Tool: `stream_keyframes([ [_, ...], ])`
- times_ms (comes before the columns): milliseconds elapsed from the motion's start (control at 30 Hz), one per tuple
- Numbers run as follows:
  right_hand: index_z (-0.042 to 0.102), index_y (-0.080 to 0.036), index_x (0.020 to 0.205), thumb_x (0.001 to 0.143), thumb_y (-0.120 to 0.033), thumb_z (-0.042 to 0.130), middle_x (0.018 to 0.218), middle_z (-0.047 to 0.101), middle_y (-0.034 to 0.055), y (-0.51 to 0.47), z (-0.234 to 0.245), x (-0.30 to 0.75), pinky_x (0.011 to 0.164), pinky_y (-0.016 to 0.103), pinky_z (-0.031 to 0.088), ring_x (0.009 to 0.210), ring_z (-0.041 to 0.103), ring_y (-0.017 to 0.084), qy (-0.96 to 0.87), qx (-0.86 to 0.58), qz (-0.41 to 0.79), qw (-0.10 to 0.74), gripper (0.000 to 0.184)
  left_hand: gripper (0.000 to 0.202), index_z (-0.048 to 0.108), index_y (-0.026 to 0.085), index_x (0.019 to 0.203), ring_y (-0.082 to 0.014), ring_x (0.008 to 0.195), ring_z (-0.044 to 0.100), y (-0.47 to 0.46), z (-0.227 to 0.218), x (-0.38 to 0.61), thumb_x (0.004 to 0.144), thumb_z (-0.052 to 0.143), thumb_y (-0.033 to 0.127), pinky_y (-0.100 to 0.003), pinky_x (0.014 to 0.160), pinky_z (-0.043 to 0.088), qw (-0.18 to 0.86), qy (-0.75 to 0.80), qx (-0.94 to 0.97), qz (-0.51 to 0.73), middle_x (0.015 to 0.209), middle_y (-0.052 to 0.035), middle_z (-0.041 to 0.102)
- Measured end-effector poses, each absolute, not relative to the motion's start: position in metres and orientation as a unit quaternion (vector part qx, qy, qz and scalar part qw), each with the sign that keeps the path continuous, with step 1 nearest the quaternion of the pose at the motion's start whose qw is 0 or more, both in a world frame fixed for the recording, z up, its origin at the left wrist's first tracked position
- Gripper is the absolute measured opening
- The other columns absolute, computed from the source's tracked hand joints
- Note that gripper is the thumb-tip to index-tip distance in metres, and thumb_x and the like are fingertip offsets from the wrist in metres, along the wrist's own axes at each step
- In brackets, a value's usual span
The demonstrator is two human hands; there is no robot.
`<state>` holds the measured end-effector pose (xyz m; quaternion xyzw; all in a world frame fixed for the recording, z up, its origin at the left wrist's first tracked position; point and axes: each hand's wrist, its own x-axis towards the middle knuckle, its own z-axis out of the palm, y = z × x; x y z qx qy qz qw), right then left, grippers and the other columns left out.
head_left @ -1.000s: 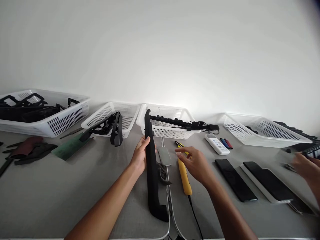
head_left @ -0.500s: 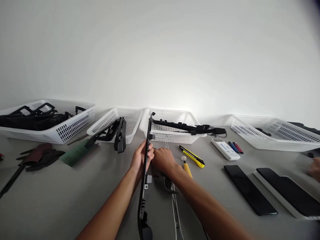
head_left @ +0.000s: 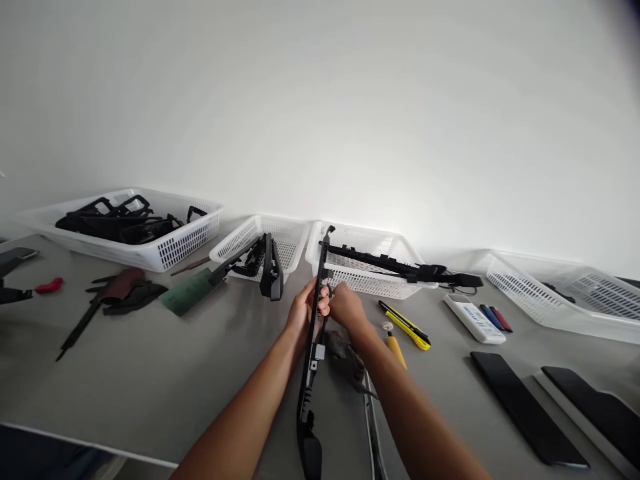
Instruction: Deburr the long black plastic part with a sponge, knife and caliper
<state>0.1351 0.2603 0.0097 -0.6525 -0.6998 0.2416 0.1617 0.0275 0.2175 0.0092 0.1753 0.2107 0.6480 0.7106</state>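
A long, narrow black plastic trim piece stands lengthwise before me, with clips and a small grey block along its side. My left hand is closed around its middle, fingers curling over the edge. Close against the piece on the right, my right hand is a fist with its back toward me; whatever is inside it is hidden. Below that hand lies a crumpled dark grey item, partly covered by my forearm. Another black plastic strip rests across the rim of a white basket beyond my hands.
Right of my hands lie a yellow utility knife, a yellow-handled tool, a white box and dark panels. Leftward are a green sheet, a maroon-and-black tool and white baskets of black parts.
My view has swung left, so the table's things appear farther right. Both hands stay at the trim piece's middle, the left still gripping it.
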Motion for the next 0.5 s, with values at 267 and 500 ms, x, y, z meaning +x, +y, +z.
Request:
stream_keyframes([
  [267, 0.063, -0.018, 0.094, 0.076, -0.035, 0.058, 0.058, 0.059, -0.004, 0.26, 0.011, 0.179, 0.049, 0.024, 0.039, 0.052, 0.056, 0.015, -0.601, -0.615, 0.374, 0.348, 0.026, 0.025, 0.06, 0.016, 0.085, -0.003, 0.049, 0.044, 0.215, 0.006, 0.031, 0.092, 0.078, 0.031, -0.013, 0.043, 0.036, 0.713, 0.188, 0.186, 0.65, 0.074, 0.0039, 0.055],
  [500, 0.066, -0.017, 0.084, 0.063, -0.033, 0.068, 0.049, 0.055, -0.0057, 0.241, 0.017, 0.187, 0.044, 0.023, 0.03, 0.043, 0.044, 0.01, -0.561, -0.506, 0.489, 0.436, 0.027, 0.045, 0.056, 0.017, 0.078, -0.0038, 0.048, 0.045, 0.216, 0.002, 0.038, 0.08, 0.09, 0.047, -0.016, 0.042, 0.037, 0.696, 0.237, 0.211, 0.644, 0.071, 0.0052, 0.054],
])
